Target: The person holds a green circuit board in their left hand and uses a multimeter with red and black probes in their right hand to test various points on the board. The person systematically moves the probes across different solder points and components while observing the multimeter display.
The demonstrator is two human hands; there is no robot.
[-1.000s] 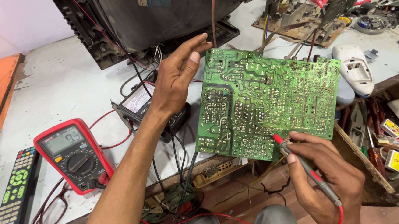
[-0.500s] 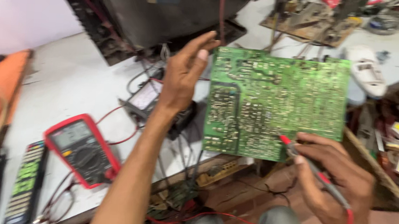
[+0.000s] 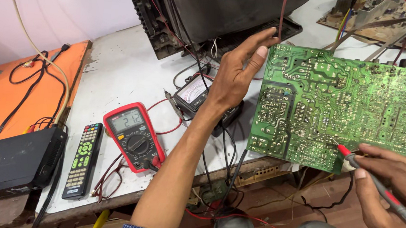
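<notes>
A green circuit board [image 3: 341, 104] stands tilted, solder side toward me, at the right. My left hand [image 3: 236, 76] holds its left edge, thumb on the top corner and fingers behind. My right hand [image 3: 390, 198] grips a red test probe [image 3: 379, 188] like a pen, its tip touching the board's lower edge. A red digital multimeter [image 3: 135, 135] with a lit display lies on the white bench [image 3: 120, 75] at the left, red leads running from it.
An open television chassis [image 3: 219, 15] stands at the back. An analogue meter [image 3: 195, 92] sits under my left wrist. A remote control [image 3: 81, 160], a black box [image 3: 11, 162] and an orange surface [image 3: 23, 92] with cables lie at the left. Another board [image 3: 381, 21] is at the far right.
My view has swung to the left, so the board and both hands now sit further right. The probe tip stays on the board's lower edge.
</notes>
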